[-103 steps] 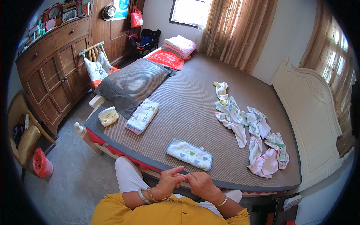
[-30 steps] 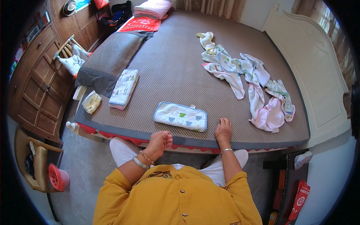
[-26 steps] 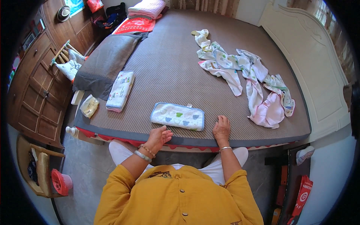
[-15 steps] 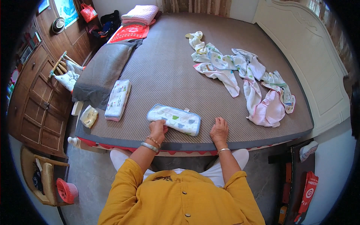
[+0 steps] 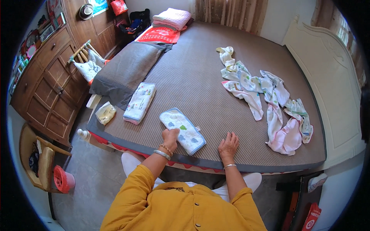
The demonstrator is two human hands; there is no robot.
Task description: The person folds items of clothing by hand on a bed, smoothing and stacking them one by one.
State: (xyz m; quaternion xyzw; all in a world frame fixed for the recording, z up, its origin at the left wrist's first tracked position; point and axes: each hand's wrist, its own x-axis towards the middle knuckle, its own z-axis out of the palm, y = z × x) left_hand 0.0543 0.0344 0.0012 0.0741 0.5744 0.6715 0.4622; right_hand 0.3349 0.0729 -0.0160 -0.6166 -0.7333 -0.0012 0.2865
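Note:
In front of me on the bed lies a folded white cloth [image 5: 183,130] with a blue edge and a print of grey and green shapes. My left hand [image 5: 170,138] is closed on its near left edge, fingers curled. Just right of the cloth, my right hand [image 5: 229,146] rests on the mattress with fingers stretched out, holding nothing. Further left lies a stack of folded printed cloths [image 5: 140,102]. Over on the right is a loose, crumpled heap of pale printed cloths [image 5: 269,92], with a pink piece [image 5: 288,135] nearest me.
A small cream-coloured packet [image 5: 105,112] sits at the mattress's left corner. Behind it are a grey folded cover [image 5: 123,71], a red cloth and a pink folded quilt [image 5: 172,17]. A white headboard [image 5: 327,88] borders the right. A pink bin [image 5: 63,179] and chair [image 5: 42,161] stand lower left.
The view has swung, so the bed appears tilted and shifted. The folded cloth has turned clockwise under my left hand, its right end now nearer me. My right hand stays on the mattress.

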